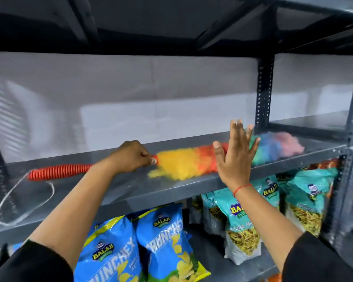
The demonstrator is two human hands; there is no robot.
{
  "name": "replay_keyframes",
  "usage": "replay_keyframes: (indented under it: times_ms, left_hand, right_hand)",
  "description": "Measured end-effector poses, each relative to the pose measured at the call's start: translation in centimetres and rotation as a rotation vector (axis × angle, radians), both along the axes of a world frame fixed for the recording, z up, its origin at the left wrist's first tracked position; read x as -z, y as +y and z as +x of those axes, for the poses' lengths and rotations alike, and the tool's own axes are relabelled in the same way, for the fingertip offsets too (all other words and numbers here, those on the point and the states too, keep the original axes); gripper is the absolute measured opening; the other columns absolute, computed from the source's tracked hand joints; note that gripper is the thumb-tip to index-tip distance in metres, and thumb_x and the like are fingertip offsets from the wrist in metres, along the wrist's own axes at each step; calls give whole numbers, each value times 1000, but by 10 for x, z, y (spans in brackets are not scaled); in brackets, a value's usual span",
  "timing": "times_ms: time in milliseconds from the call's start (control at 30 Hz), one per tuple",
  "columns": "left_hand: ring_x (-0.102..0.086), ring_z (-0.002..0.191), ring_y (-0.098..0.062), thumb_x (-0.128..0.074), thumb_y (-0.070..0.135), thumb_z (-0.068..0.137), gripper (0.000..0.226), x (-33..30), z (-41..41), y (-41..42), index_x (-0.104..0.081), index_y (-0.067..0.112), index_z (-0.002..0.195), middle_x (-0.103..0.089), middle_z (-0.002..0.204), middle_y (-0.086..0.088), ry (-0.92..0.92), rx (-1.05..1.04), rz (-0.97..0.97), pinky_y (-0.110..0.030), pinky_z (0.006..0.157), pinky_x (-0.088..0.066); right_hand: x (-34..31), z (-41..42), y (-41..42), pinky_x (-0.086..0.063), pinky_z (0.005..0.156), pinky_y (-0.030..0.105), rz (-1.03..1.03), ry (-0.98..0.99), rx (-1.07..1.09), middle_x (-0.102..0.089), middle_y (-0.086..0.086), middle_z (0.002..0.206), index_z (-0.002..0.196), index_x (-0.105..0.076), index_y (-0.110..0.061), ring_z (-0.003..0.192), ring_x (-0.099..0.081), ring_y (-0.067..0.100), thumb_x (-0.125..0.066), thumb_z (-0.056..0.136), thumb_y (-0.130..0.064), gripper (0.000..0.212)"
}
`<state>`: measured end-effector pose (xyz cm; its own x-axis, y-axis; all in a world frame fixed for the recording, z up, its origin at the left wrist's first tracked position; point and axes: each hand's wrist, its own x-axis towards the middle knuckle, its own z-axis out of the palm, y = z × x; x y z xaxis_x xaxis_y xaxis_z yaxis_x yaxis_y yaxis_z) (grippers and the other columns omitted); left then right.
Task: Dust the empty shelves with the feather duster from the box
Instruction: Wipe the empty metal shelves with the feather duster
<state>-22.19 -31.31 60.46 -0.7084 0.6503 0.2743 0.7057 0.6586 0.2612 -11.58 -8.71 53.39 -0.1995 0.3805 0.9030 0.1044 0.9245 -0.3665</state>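
Duster (183, 162) flat on shelf (130, 188), left hand (134, 156) gripping handle; right hand (235, 153) open above.

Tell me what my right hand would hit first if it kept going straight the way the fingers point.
Probably the feather duster: the open right hand overlaps its red-green part, fingers pointing up and into the shelf. Depth is unclear.
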Motion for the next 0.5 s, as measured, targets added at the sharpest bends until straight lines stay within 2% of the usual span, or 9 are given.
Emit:
replay_keyframes:
  times_ms: [67, 133, 167, 267, 333, 400, 500]
  left_hand:
    - [-54, 65, -23, -61, 36, 87, 35, -7, -7, 17, -73, 3, 86, -64, 73, -14, 55, -62, 43, -28, 61, -42]
    - [-61, 81, -31, -59, 38, 87, 31, -10, -9, 37, -75, 11, 90, -69, 89, -13, 148, -107, 85, -34, 72, -50]
    - [-62, 82, -32, -60, 38, 86, 30, -10, -9, 48, -75, 12, 90, -70, 92, -14, 155, -87, 107, -35, 73, -50]
    - [-53, 60, -23, -64, 34, 85, 32, -5, -5, 71, -75, 5, 81, -65, 72, -14, 20, 61, 112, -31, 63, -42]
    - [-45, 59, -21, -65, 34, 84, 35, -2, -4, 85, -70, 3, 68, -55, 62, -10, -12, 88, 47, -29, 60, -34]
    - [-52, 69, -26, -63, 37, 84, 33, -4, -7, 99, -66, 10, 65, -61, 71, -11, 17, 14, 69, -29, 62, -37]
    - [-61, 83, -33, -62, 36, 86, 31, -8, -9, 127, -70, 6, 85, -68, 96, -18, 94, -61, 141, -33, 68, -44]
  right_hand:
    - [-1, 1, 1, 3, 107, 56, 4, -17, 3, -24, 15, 149, 141, -17, -14, 137, -5, 29, -19, 89, -58, 69]
    - [-2, 2, 4, 2, 108, 57, 14, -40, 19, -25, 14, 149, 141, -18, -14, 138, -8, 32, -21, 88, -58, 69]
    - [-2, 3, 8, 1, 108, 58, 15, -45, 30, -26, 15, 149, 141, -18, -14, 138, -9, 33, -23, 88, -57, 69]
    - [-5, 6, 21, 2, 108, 56, 9, -35, 37, -24, 13, 149, 141, -15, -17, 137, -4, 28, -15, 87, -63, 71]
    - [-5, 9, 29, 4, 108, 55, 7, -36, 26, -20, 10, 150, 139, -8, -23, 137, 1, 24, -10, 85, -65, 68]
    - [-4, 10, 35, 5, 108, 54, 11, -46, 23, -20, 11, 151, 139, -7, -23, 137, 2, 23, -10, 85, -65, 68]
    - [-4, 9, 39, 2, 109, 55, 30, -39, 26, -25, 13, 149, 141, -13, -17, 137, -1, 25, -12, 87, -63, 71]
